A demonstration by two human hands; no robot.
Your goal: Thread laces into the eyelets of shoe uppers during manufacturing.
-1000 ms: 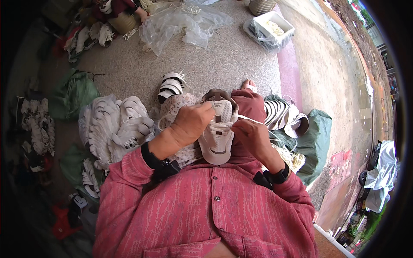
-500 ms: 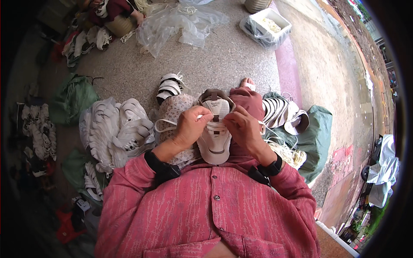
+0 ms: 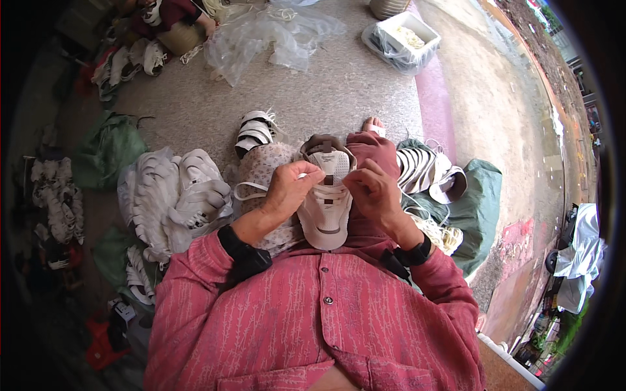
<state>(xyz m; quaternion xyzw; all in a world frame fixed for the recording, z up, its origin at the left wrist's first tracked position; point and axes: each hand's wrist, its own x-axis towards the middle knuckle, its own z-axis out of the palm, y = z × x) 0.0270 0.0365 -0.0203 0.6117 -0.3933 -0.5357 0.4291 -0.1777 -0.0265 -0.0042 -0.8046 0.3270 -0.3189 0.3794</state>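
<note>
The person sits on a rough grey floor [image 3: 326,91] outdoors, with a pink strip at the right side. The white shoe upper [image 3: 326,208] lies on the lap, between both hands. The left hand [image 3: 290,189] pinches its lace area with bent fingers; the right hand [image 3: 372,192] grips the other edge, fingers closed on it. A pile of uppers [image 3: 173,199] is just beside the left arm, and a green sack [image 3: 479,202] lies at the right. A plastic sheet [image 3: 274,36] and a white tray [image 3: 404,39] lie far ahead; bare floor is between.
</note>
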